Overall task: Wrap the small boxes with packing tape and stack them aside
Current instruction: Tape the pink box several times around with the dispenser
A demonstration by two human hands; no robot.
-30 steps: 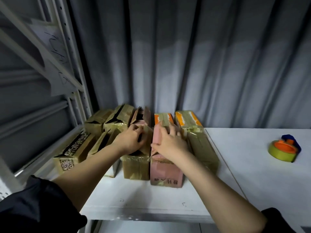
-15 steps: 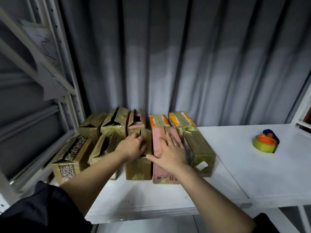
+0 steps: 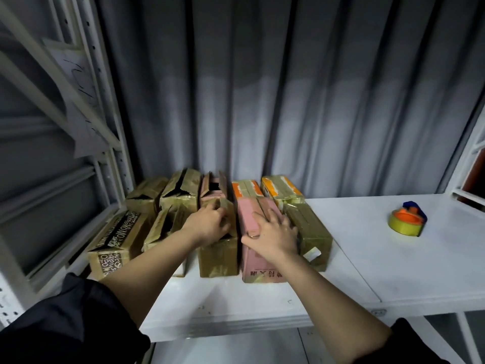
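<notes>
Several small boxes stand packed together at the left end of a white shelf (image 3: pixel 262 303). My left hand (image 3: pixel 210 224) curls its fingers over the top flap of a brown taped box (image 3: pixel 217 256) in the front row. My right hand (image 3: pixel 275 232) lies spread on top of the pink box (image 3: pixel 252 219) beside it, thumb against the box's left side. A brown taped box (image 3: pixel 312 232) touches the pink one on the right. A roll of yellow packing tape (image 3: pixel 405 223) on an orange and blue dispenser lies far right on the shelf.
Behind the front row stand more boxes, two with orange tops (image 3: pixel 280 187) and some with open flaps (image 3: pixel 181 187). A printed brown box (image 3: pixel 115 245) sits at the far left by the white rack upright (image 3: pixel 105 101). A grey curtain hangs behind.
The view has shifted slightly. My right hand has slid a little toward the near end of the pink box; my left hand stays on the brown box's flap.
</notes>
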